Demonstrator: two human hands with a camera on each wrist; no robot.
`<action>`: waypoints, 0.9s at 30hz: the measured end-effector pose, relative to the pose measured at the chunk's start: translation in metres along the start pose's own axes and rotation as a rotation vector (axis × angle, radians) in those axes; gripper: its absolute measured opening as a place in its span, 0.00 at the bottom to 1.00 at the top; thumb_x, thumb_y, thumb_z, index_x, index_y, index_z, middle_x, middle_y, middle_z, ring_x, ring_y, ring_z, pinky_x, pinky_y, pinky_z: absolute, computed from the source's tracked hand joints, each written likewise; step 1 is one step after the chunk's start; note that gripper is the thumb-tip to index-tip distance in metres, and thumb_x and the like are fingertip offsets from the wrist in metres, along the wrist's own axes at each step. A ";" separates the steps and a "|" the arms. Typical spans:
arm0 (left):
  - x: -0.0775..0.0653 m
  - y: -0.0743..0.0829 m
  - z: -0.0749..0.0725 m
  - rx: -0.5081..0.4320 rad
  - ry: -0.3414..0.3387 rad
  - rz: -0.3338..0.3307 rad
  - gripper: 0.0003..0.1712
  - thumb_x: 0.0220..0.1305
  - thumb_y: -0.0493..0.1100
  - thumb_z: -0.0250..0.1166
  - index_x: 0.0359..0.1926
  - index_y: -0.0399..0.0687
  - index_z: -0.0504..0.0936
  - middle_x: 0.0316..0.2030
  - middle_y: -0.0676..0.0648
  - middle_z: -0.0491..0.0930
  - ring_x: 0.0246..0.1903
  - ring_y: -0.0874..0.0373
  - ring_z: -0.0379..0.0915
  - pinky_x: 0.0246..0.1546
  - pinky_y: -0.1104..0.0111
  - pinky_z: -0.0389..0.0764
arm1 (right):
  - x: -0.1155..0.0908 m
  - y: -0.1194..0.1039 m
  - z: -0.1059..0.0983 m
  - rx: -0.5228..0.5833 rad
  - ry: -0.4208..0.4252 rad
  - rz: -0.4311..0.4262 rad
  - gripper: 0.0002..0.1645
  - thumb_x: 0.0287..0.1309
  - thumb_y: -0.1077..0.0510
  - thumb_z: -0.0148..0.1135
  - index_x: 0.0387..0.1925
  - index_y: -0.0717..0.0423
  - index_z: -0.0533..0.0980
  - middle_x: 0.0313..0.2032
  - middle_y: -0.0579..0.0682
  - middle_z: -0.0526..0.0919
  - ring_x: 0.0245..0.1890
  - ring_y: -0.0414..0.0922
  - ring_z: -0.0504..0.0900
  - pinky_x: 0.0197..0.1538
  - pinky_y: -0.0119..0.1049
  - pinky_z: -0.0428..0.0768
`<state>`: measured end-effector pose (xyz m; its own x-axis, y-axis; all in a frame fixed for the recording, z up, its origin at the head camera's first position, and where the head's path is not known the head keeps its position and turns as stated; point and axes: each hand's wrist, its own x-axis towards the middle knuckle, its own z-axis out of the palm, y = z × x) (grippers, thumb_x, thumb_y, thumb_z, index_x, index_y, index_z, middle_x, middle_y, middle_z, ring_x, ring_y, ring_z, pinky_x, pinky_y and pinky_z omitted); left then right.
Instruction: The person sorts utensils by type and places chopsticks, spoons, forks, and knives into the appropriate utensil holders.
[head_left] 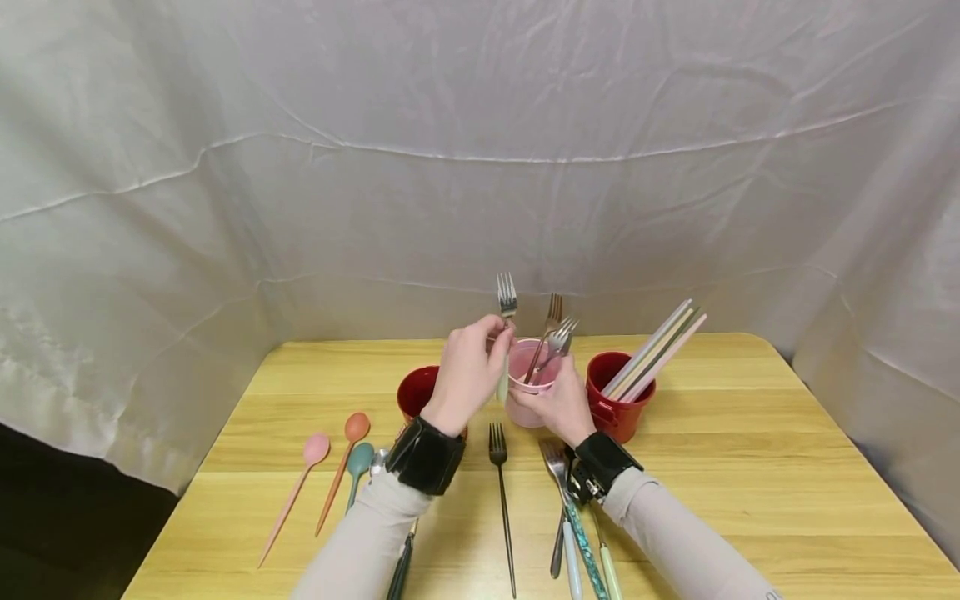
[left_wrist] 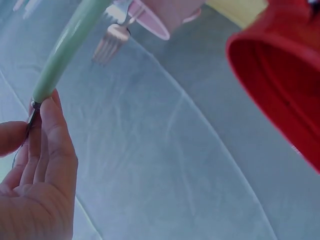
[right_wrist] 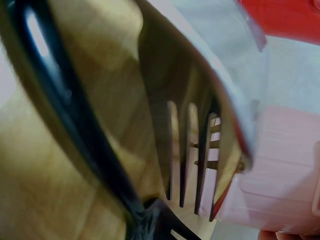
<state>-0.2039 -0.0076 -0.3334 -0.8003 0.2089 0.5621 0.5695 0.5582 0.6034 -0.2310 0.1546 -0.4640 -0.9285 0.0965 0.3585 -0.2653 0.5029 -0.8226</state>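
Note:
My left hand pinches a fork with a pale green handle at its neck. The tines point up and the handle hangs down right beside a pink bucket. My right hand grips that bucket at its right side, thumb across the front; its other fingers are mostly hidden in the head view. Inside the bucket stand several forks, one copper-coloured fork and a silver fork among them, tines up. A black fork lies on the table below, between my forearms.
Left of the pink bucket, a red bucket is partly behind my left hand. Another red bucket at right holds several thin sticks. Several spoons, including a pink spoon, lie at left. More forks lie under my right wrist.

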 end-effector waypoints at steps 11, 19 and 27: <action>0.034 -0.010 0.012 0.063 0.041 -0.061 0.09 0.65 0.42 0.60 0.38 0.46 0.85 0.32 0.50 0.86 0.30 0.61 0.80 0.32 0.63 0.78 | -0.001 -0.003 0.003 0.000 -0.002 0.006 0.53 0.34 0.47 0.79 0.59 0.56 0.60 0.48 0.53 0.78 0.46 0.49 0.77 0.51 0.47 0.76; 0.039 -0.010 0.036 0.221 -0.040 -0.104 0.10 0.66 0.44 0.59 0.33 0.47 0.84 0.29 0.50 0.85 0.29 0.54 0.80 0.32 0.59 0.79 | -0.001 -0.006 0.001 0.042 -0.001 -0.020 0.52 0.33 0.47 0.79 0.59 0.56 0.60 0.45 0.53 0.79 0.44 0.49 0.78 0.49 0.47 0.77; 0.030 -0.016 0.051 0.297 -0.076 -0.135 0.09 0.64 0.42 0.61 0.30 0.45 0.84 0.29 0.46 0.84 0.31 0.48 0.81 0.31 0.56 0.80 | -0.002 -0.003 0.001 0.022 -0.022 -0.011 0.53 0.33 0.42 0.78 0.58 0.55 0.60 0.44 0.52 0.79 0.42 0.47 0.77 0.47 0.44 0.77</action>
<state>-0.2466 0.0311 -0.3548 -0.8830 0.1704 0.4373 0.3868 0.7921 0.4723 -0.2287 0.1517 -0.4623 -0.9309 0.0724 0.3582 -0.2809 0.4850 -0.8281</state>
